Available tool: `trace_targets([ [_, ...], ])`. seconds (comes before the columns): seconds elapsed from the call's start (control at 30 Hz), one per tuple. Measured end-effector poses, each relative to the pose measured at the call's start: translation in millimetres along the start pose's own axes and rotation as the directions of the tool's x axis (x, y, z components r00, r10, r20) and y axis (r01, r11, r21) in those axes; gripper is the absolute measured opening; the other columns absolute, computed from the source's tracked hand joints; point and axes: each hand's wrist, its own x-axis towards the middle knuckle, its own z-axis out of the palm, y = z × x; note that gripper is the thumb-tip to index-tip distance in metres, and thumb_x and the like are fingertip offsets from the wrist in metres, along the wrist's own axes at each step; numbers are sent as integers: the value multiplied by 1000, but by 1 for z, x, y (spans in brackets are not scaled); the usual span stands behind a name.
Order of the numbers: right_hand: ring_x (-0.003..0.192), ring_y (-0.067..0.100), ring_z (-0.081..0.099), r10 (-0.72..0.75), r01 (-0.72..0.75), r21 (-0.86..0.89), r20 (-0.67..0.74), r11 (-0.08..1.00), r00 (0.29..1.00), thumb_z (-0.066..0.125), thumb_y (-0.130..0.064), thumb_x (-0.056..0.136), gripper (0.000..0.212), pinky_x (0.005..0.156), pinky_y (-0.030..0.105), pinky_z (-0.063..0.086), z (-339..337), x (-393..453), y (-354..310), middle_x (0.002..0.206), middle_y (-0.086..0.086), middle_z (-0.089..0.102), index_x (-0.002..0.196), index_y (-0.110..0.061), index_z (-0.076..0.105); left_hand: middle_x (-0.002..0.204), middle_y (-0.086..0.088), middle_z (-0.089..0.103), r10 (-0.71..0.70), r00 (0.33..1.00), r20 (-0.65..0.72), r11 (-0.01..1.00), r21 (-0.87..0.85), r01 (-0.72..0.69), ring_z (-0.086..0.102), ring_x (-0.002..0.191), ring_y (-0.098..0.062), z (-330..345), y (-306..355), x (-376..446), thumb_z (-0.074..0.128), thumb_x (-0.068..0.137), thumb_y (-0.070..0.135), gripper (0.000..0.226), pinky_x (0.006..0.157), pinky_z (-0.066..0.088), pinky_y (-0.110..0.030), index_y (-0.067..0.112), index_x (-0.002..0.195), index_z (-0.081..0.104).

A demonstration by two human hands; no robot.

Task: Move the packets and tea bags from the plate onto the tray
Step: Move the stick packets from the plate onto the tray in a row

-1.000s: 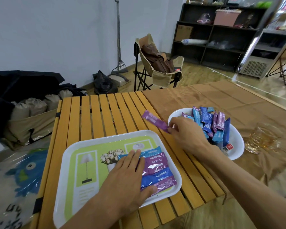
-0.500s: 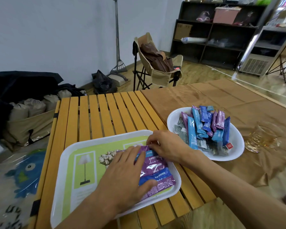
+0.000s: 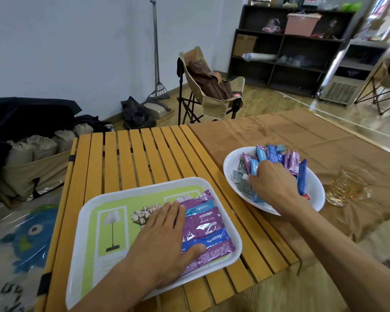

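Observation:
A white plate [image 3: 311, 194] on the brown cloth holds a heap of blue and purple packets [image 3: 290, 161] and grey tea bags [image 3: 243, 188]. My right hand [image 3: 272, 183] lies on that heap, fingers bent down, thumb and forefinger around a light blue packet [image 3: 254, 166]. The white tray with a green picture [image 3: 92, 221] sits on the slatted table in front of me. Several purple and blue packets [image 3: 203, 224] lie side by side at its right end. My left hand [image 3: 162, 239] rests flat on their left ends, fingers straight, thumb across the lower packets.
A glass of amber drink [image 3: 345, 188] stands just right of the plate. The yellow slatted table [image 3: 133, 154] stretches beyond the tray; its right half is under a brown cloth [image 3: 290, 136]. A folding chair [image 3: 209, 86] stands behind the table.
My right hand let go of a purple packet on the tray and went right, back onto the plate's heap. My left hand stayed flat on the tray's packets.

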Motion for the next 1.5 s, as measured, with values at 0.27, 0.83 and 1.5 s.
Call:
trace_targets([
  [0.27, 77, 28, 61, 6, -9, 69, 43, 998, 999, 58, -24, 87, 16, 67, 37, 52, 3, -4, -1, 90, 9, 63, 95, -10, 57, 162, -1, -20, -3, 1000, 16, 1000, -6, 3, -20, 148, -15, -1, 1, 0, 5, 71, 83, 107, 118, -11, -30, 19, 153, -20],
  [0.83, 109, 16, 60, -549, 493, 248, 297, 834, 781, 58, -18, 91, 29, 89, 29, 52, 31, -4, -99, 125, 0, 59, 116, -19, 71, 164, -3, -14, 22, 1000, 1, 1000, -16, -22, -15, 149, -18, -3, 0, -2, 18, 87, 79, 97, 119, -8, -33, 17, 155, -13],
  [1.5, 77, 20, 66, -189, 182, 413, -25, 892, 982, 52, -13, 89, 21, 72, 36, 57, 25, 6, -48, 74, 2, 68, 77, -13, 69, 164, 3, -8, -36, 999, -18, 996, -83, 34, -9, 150, -14, -2, -1, 11, 10, 77, 80, 100, 124, 2, -37, 21, 156, -8],
])
